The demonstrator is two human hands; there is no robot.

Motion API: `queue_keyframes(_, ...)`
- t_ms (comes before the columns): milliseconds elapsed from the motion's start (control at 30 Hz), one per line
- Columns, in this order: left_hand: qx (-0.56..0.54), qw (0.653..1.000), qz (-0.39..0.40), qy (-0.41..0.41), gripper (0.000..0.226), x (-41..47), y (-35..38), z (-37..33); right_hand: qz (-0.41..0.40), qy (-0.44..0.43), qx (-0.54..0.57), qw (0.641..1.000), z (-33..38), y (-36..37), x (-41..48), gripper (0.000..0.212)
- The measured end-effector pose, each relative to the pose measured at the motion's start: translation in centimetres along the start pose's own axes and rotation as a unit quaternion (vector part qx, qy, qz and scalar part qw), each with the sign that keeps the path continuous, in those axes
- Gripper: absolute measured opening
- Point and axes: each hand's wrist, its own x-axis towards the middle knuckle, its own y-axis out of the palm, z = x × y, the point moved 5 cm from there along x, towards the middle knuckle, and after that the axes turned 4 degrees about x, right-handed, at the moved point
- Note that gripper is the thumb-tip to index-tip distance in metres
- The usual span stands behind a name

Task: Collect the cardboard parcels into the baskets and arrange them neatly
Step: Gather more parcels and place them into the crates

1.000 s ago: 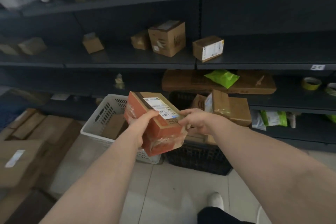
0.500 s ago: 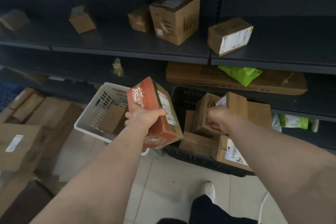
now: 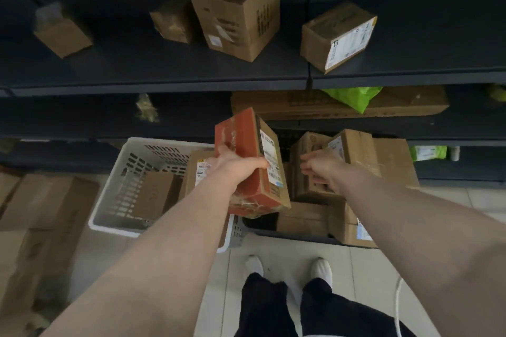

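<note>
My left hand (image 3: 235,165) grips an orange-and-brown parcel (image 3: 253,161) with a white label, holding it upright above the gap between two baskets. The white basket (image 3: 131,169) on the floor at the left holds two brown parcels (image 3: 156,194). The black basket (image 3: 295,234) at the right is packed with several cardboard parcels (image 3: 312,161). My right hand (image 3: 321,169) hovers over those parcels with fingers relaxed and holds nothing.
Dark shelves run across the back. The upper shelf carries several parcels, among them a tall box (image 3: 241,11) and a labelled box (image 3: 339,35). A long flat box (image 3: 339,105) with a green bag (image 3: 353,96) lies lower. Flattened cartons (image 3: 41,213) are piled at the left.
My right hand let go of the orange parcel, went to the parcels in the black basket and has now opened. My left hand tipped the parcel upright. My view tilted downward.
</note>
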Motion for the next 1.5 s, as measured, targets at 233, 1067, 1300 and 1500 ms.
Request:
queue_keyframes(233, 0.080, 0.993, 0.029, 0.079, 0.129, 2.8, 0.5, -2.9, -0.126, 0.033, 0.066, 0.989, -1.6, -3.4, -0.4, 0.010)
queue_keyframes(1067, 0.118, 0.988, 0.019, 0.096, 0.133, 4.2, 8.1, -8.2, -0.172, 0.106, -0.098, 0.975, -5.5, -12.6, 3.2, 0.088)
queue_keyframes(1300, 0.050, 0.999, 0.011, 0.013, 0.142, 4.6, 10.0, -5.5, -0.135, 0.104, -0.130, 0.977, -6.7, -12.3, 7.0, 0.110)
queue_keyframes(1500, 0.033, 0.999, -0.004, -0.018, 0.144, 4.0, 10.7, -4.8, -0.117, 0.097, -0.220, 0.964, -5.5, -12.5, 7.4, 0.114)
